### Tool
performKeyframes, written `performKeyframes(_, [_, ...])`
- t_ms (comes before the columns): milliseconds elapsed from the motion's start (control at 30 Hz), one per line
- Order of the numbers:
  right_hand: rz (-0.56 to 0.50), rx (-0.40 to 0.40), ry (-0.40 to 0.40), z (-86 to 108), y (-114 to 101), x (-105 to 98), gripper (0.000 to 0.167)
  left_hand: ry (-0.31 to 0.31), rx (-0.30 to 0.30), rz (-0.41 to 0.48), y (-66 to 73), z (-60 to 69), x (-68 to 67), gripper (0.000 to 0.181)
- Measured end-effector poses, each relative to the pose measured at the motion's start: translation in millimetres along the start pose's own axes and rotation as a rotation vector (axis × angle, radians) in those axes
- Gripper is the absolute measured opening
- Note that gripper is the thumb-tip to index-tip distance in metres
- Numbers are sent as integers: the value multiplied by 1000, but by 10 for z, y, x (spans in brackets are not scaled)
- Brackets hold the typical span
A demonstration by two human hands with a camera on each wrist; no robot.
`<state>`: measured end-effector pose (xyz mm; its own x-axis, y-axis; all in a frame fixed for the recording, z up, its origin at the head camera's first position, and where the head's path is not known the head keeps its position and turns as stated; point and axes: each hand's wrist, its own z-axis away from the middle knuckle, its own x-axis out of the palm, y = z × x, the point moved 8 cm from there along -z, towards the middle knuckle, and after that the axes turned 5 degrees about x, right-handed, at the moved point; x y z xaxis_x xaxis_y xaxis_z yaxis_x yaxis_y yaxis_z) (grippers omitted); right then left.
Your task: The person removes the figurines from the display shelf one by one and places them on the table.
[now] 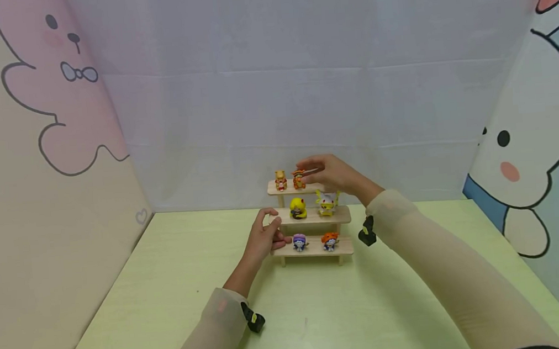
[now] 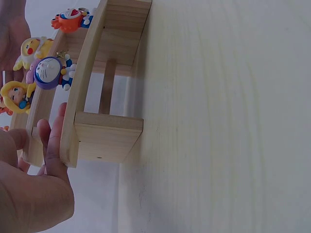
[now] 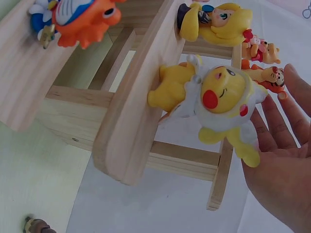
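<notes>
A three-tier wooden shelf holds several small figures. At its left end my left hand grips the middle board, thumb above, with fingers between it and the lowest board. My right hand reaches over the top board, its extended fingers around the orange tiger figure; whether they touch it is unclear. The tiger stands beside a yellow bear figure. Below are a yellow-haired figure and a white-hooded yellow figure.
On the lowest board stand a purple-topped figure and an orange-topped figure. The shelf rests on a pale table near the white back cloth. Cartoon-printed panels flank both sides.
</notes>
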<state>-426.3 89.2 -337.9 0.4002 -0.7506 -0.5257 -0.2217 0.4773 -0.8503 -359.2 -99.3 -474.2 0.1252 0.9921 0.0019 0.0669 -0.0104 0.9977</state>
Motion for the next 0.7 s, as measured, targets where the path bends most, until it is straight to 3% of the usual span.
performKeyframes(367, [51, -12, -2, -84, -26, 60, 48, 3, 0, 17, -14, 4, 2, 25])
performKeyframes(700, [41, 29, 9, -101, -17, 95, 44, -7, 5, 24, -15, 2, 2, 24])
